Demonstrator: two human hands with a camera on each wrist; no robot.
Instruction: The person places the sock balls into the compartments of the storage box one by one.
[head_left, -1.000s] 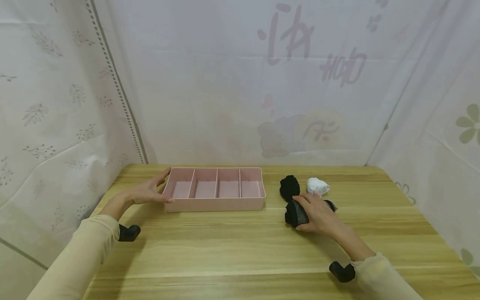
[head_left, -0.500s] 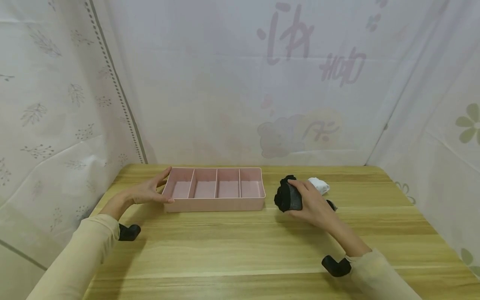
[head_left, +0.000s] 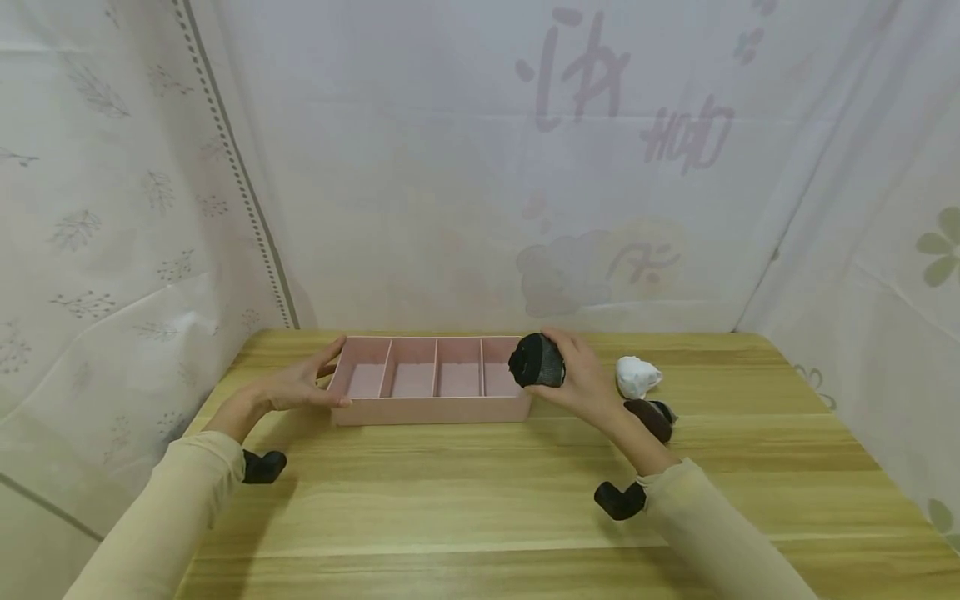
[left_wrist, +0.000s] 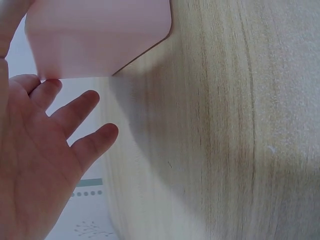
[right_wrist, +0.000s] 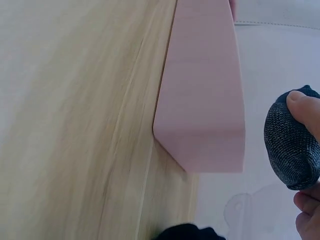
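A pink box (head_left: 431, 410) with several compartments sits on the table. My left hand (head_left: 300, 383) holds its left end, thumb on the front corner and forefinger at the back corner; the other fingers (left_wrist: 75, 114) spread free in the left wrist view. My right hand (head_left: 581, 379) grips a rolled black and grey sock (head_left: 546, 362) between thumb and fingers, raised over the box's right end. That sock (right_wrist: 291, 142) looks ribbed and dark grey in the right wrist view. A black bundle (right_wrist: 187, 233) shows at that view's bottom edge; in the head view the right hand hides it.
Right of the right hand lie a white rolled bundle (head_left: 637, 377) and a dark brown and black rolled bundle (head_left: 651, 419). The wooden table (head_left: 450, 500) ends at a pale printed curtain (head_left: 420, 208) behind, with more curtain on both sides.
My right hand has lifted the black and grey sock and carried it left, from beside the other bundles to over the box's right end. The left hand has stayed at the box.
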